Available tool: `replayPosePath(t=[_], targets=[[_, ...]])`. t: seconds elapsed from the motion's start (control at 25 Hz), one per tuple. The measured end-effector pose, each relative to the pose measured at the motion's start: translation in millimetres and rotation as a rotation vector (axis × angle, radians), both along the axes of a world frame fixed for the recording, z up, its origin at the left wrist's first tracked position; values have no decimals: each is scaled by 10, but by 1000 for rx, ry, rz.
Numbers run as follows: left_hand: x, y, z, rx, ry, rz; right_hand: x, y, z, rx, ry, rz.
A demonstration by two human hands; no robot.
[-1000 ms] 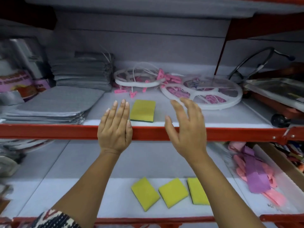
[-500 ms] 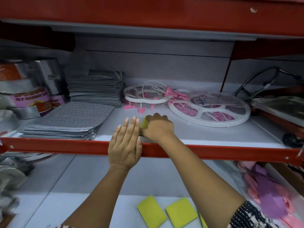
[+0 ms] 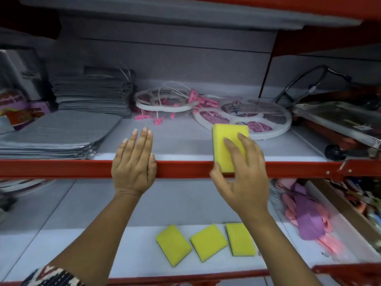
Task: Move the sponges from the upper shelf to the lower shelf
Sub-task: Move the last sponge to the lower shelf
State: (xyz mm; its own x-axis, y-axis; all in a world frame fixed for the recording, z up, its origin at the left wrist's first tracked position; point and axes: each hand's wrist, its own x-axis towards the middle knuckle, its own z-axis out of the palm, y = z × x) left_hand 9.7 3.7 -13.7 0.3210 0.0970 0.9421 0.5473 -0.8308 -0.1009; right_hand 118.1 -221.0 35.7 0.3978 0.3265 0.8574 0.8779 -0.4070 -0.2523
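My right hand (image 3: 240, 178) grips a yellow sponge (image 3: 224, 141), held upright in front of the red front rail (image 3: 61, 169) of the upper shelf. My left hand (image 3: 134, 162) lies flat on that rail with fingers straight and together, holding nothing. On the white lower shelf (image 3: 123, 250) three yellow sponges lie side by side: a left one (image 3: 173, 245), a middle one (image 3: 208, 242) and a right one (image 3: 240, 238). No other sponge shows on the upper shelf (image 3: 181, 141).
Stacks of grey cloths (image 3: 57, 135) fill the upper shelf's left. White round peg hangers (image 3: 243, 118) with pink clips lie at its back. A metal tray (image 3: 338, 120) sits at right. A bin of pink and purple items (image 3: 309, 215) stands on the lower shelf's right.
My right hand closed on the upper-shelf sponge, lifted it and pulled it right and forward over the rail. My left hand stayed on the rail.
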Motion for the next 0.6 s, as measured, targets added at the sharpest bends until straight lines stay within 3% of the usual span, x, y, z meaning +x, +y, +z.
replayPosePath(t=[0.12, 0.2, 0.4, 0.6], targets=[[-5, -2, -5, 7, -12, -11, 87, -437, -556, 91, -27, 69], [-5, -2, -15, 7, -25, -19, 114, -674, -976, 57, 76, 91], [-8, 11, -29, 21, -31, -15, 346, -1140, -1907, -232, 418, -85], [0, 15, -31, 19, -35, -10, 833, -1330, -2171, -551, 882, -216]])
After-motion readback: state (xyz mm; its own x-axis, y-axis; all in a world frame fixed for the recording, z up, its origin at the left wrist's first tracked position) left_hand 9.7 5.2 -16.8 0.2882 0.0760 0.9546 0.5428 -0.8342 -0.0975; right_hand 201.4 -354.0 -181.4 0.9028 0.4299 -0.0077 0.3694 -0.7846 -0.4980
